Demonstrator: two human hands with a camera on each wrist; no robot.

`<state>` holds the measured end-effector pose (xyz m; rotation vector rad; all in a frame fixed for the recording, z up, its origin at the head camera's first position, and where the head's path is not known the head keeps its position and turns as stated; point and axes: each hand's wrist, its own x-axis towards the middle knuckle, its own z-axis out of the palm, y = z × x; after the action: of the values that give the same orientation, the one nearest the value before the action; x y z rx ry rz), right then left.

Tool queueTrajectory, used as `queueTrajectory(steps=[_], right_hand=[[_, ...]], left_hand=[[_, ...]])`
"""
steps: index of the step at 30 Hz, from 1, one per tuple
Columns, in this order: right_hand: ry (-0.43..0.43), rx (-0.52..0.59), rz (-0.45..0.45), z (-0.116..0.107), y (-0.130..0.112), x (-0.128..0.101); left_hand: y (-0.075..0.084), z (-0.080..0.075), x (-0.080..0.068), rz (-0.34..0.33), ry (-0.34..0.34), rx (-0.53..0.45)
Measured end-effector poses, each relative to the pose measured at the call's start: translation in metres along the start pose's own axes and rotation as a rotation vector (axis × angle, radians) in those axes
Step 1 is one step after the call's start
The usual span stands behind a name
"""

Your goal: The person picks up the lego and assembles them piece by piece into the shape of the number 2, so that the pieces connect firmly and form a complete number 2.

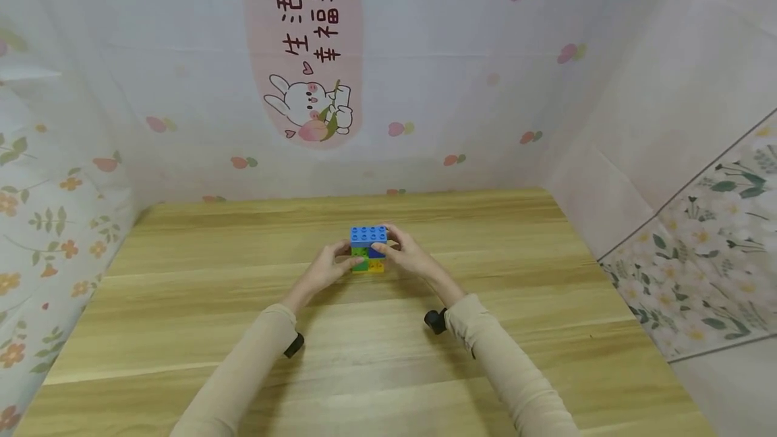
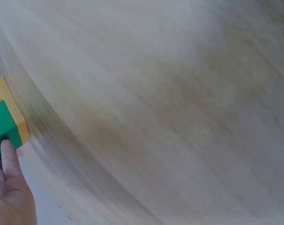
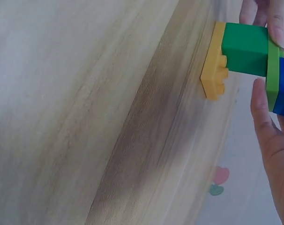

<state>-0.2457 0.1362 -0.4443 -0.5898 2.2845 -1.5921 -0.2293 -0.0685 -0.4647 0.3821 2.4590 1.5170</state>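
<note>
A stack of toy building bricks stands on the table between both hands. At its base lies a thin yellow plate point(image 3: 209, 70) with a row of bare studs. A green brick point(image 3: 245, 49) sits on one end of that plate, and a lime green plate point(image 3: 272, 79) tops it. Above are a dark blue brick point(image 1: 378, 253) and a light blue brick point(image 1: 368, 237). My left hand point(image 1: 324, 268) grips the stack's left side, thumb across the green brick. From the right, my right hand point(image 1: 414, 259) grips the upper bricks, thumb in front and fingers behind.
The wood-grain table point(image 1: 376, 363) spreads around the stack. A patterned cloth backdrop point(image 1: 437, 86) rises behind the table's far edge, with further printed sheets on both sides. Small black devices point(image 1: 435, 321) are strapped at both wrists.
</note>
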Motion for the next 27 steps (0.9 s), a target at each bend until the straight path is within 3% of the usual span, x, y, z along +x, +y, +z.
queueTrajectory(steps=[6, 15, 27], right_hand=[[0.037, -0.059, 0.054, 0.002, 0.005, -0.005], [0.050, -0.094, 0.088, -0.002, -0.019, -0.015], [0.093, -0.067, 0.105, -0.008, 0.009, -0.006]], left_hand=[[-0.003, -0.001, -0.002, -0.011, -0.017, -0.001], [-0.006, -0.009, -0.003, -0.012, -0.033, 0.041], [-0.003, -0.006, -0.003, 0.022, -0.003, 0.058]])
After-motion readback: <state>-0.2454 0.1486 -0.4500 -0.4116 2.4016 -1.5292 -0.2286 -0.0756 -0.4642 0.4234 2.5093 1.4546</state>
